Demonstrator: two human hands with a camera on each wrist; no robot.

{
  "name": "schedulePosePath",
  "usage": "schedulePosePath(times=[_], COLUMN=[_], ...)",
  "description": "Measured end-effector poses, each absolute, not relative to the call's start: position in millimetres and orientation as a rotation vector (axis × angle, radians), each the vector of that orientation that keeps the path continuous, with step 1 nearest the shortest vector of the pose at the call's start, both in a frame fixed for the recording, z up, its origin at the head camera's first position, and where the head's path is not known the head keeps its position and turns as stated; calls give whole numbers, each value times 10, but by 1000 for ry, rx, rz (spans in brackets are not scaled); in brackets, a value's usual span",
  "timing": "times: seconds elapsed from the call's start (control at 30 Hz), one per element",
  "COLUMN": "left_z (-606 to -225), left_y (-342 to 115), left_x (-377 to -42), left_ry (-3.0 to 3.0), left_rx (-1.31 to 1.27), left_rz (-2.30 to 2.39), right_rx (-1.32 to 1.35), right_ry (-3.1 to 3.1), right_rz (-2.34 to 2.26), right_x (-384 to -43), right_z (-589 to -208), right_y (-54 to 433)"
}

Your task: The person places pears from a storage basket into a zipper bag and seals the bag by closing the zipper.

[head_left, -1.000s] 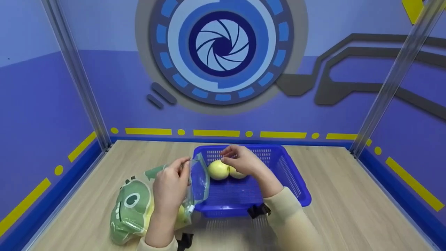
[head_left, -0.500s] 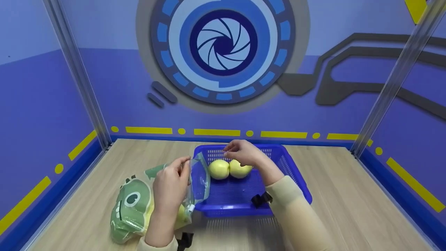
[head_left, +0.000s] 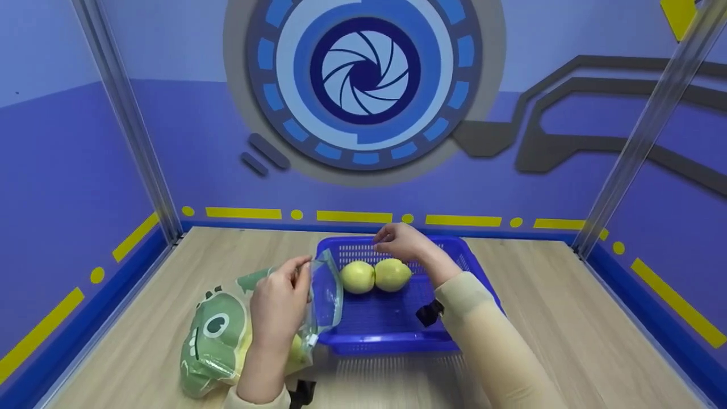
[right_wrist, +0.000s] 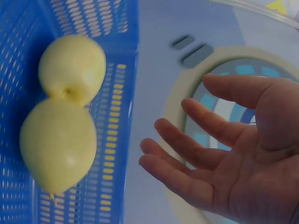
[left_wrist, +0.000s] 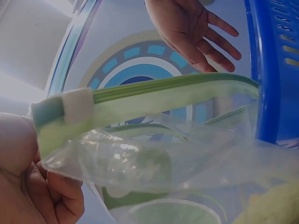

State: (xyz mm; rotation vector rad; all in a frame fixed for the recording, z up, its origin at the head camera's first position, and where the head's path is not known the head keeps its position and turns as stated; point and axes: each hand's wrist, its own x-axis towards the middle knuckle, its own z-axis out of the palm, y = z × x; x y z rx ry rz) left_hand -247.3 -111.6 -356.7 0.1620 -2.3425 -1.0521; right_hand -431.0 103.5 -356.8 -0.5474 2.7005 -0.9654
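Observation:
My left hand (head_left: 279,298) grips the top edge of a green zip bag (head_left: 213,341) printed with a cartoon dinosaur face. The bag lies on the table, its open mouth turned toward a blue basket (head_left: 392,343). In the left wrist view, the zip strip with its white slider (left_wrist: 78,106) runs across, and a yellowish thing (left_wrist: 273,207) shows inside. Over the basket's far side hovers my right hand (head_left: 404,241), fingers loosely bent and holding nothing. Below it, two pale yellow-green fruits, one round (head_left: 358,277) and one pear-shaped (head_left: 393,275), touch each other in the basket.
The wooden tabletop (head_left: 568,329) extends to both sides of the basket. Blue-purple printed walls (head_left: 187,147) enclose it at the back and sides, with metal posts (head_left: 122,113) at the corners. The bag's mouth overlaps the basket's left rim.
My right hand has lifted away from the fruits, moving up and slightly right, so the pear-shaped one is now fully uncovered. The left hand and bag have stayed in place.

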Motion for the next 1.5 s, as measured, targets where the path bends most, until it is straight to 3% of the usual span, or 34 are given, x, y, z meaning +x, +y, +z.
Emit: schedulePosePath(times=[0.63, 1.0, 1.5], left_z=[-3578, -3582, -3576], left_y=[-1108, -1105, -1100], left_x=[-2487, -2488, -2481], left_ry=[-2353, -2341, -2362], left_rx=[193, 175, 197], left_rz=[-1059, -1054, -1070], right_rx=[-738, -783, -580], right_ry=[2717, 2670, 2574], right_rz=[-988, -965, -799], right_x=[-4695, -4744, -4685], right_z=[-3989, -4217, -4300], right_y=[1241, 1305, 1322])
